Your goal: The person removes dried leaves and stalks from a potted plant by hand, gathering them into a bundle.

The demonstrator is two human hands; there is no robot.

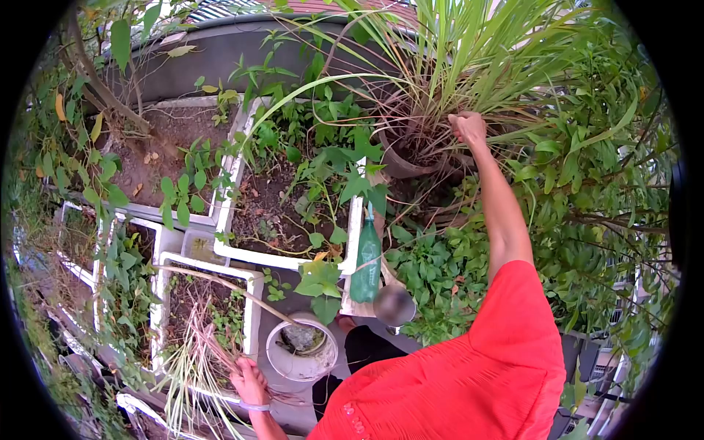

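While your right arm stretches across the planting, your right hand (469,128) meets the tall clump of long green blades and dry brown stalks (458,70), rooted in a round, dull-coloured pot (402,163). Its fingers are curled nearly closed at the clump's base, above the pot's rim; whether they pinch any stalk, you cannot tell from here. Well apart from the pot, on its near left side, your left hand (249,380) has its fingers wrapped around a loose bundle of pale green leaves and dry stalks (213,343), the leaf ends splayed over a white-rimmed planter box (253,315). Between pot and bundle lie a green plastic bottle (365,271), a round white bucket (315,369) and a long bare stick (227,284). A hard tug could tip the pot or let sharp blade edges cut your bare fingers; a slackening left grip could spill the bundle, and its trailing ends could snag the stick.
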